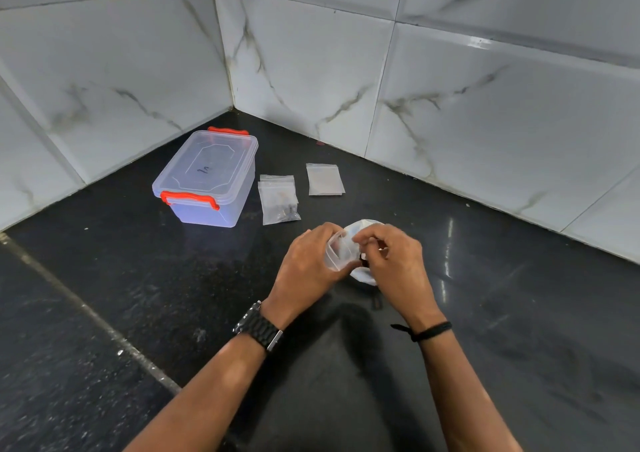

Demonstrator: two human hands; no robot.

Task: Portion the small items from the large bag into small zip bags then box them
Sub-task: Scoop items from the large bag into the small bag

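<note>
My left hand [308,264] grips a small clear zip bag [337,252] with its mouth held open. My right hand [394,261] has its fingertips pinched together right at that mouth; what they pinch is too small to make out. Under and behind both hands lies the large clear bag [365,273], mostly hidden, with dark small items showing inside. Filled small zip bags [278,200] lie stacked further back. A pile of empty flat zip bags [324,179] sits to their right. The clear plastic box [207,178] with red latches stands at the back left, its lid on.
All of this rests on a black stone counter [173,295] set in a corner of white marble-look wall tiles [346,70]. A pale seam [90,313] crosses the counter on the left. A small dark item [377,301] lies near my right wrist.
</note>
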